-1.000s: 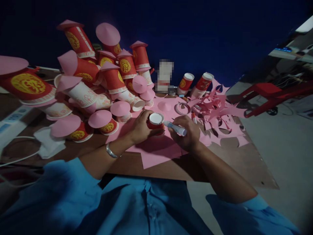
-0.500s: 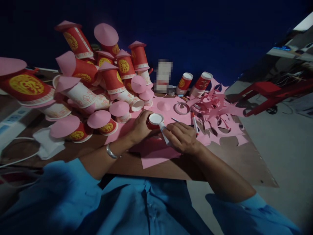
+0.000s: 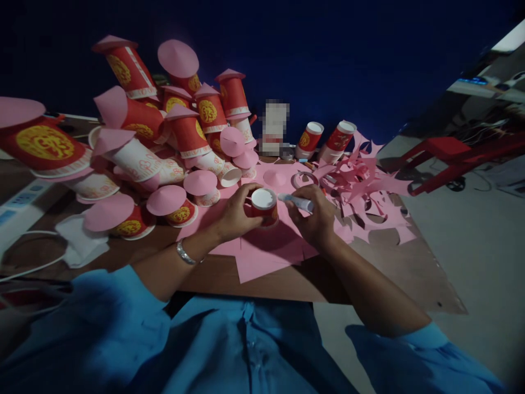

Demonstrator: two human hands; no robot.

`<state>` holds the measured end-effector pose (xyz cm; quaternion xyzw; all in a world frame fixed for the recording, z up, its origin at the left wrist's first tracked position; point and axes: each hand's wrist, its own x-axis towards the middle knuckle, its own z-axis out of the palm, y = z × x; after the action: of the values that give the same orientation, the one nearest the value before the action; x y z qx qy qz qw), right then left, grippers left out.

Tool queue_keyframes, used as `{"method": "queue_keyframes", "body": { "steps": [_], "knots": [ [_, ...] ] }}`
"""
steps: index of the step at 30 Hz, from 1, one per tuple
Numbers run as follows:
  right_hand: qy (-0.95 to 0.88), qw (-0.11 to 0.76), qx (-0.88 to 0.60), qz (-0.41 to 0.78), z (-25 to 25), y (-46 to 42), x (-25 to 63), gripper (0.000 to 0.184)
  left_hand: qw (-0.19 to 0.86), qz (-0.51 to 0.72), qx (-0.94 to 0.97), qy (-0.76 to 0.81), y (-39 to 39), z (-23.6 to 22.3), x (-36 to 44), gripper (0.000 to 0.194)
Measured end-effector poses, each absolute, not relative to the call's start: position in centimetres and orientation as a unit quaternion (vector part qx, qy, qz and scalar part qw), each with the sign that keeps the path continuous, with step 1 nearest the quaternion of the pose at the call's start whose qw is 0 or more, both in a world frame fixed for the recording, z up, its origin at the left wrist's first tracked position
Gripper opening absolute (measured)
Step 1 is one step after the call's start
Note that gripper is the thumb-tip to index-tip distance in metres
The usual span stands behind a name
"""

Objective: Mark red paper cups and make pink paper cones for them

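My left hand (image 3: 240,213) is wrapped round the side of a red paper cup (image 3: 266,212), which stands upside down with its white base on top. A shiny wet-looking patch shows on that base. My right hand (image 3: 315,216) grips a white glue tube (image 3: 301,203), held nearly level with its tip pointing at the cup but apart from it. Sheets of pink paper (image 3: 262,262) lie under both hands. Just beyond the cup rests a pink paper cone (image 3: 274,178).
Several cone-topped paper cups (image 3: 180,131) crowd the left. At the back are two stacks of red cups (image 3: 309,141). A tape roll (image 3: 304,179) and a heap of pink paper scraps (image 3: 365,191) lie right. A red stool (image 3: 445,148) stands beyond the table.
The glue tube has moved right, away from the cup's base, and been turned from steeply slanted to nearly level. My left hand still holds the cup, now more upright.
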<state>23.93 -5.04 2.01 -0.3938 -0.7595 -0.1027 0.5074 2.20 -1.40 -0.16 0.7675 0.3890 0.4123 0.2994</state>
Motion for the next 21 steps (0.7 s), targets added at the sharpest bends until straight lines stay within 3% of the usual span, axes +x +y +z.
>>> {"method": "queue_keyframes", "body": {
  "steps": [10,21],
  "knots": [
    [-0.656,0.581,-0.464,0.129,2.19,-5.21,23.81,0.016,0.312,0.394,0.775,0.383,-1.81,0.59,1.89,0.057],
    [-0.633,0.59,-0.453,0.216,1.73,-4.53,23.7,0.022,0.35,0.373,0.785,0.348,-2.09,0.76,1.81,0.057]
  ]
}}
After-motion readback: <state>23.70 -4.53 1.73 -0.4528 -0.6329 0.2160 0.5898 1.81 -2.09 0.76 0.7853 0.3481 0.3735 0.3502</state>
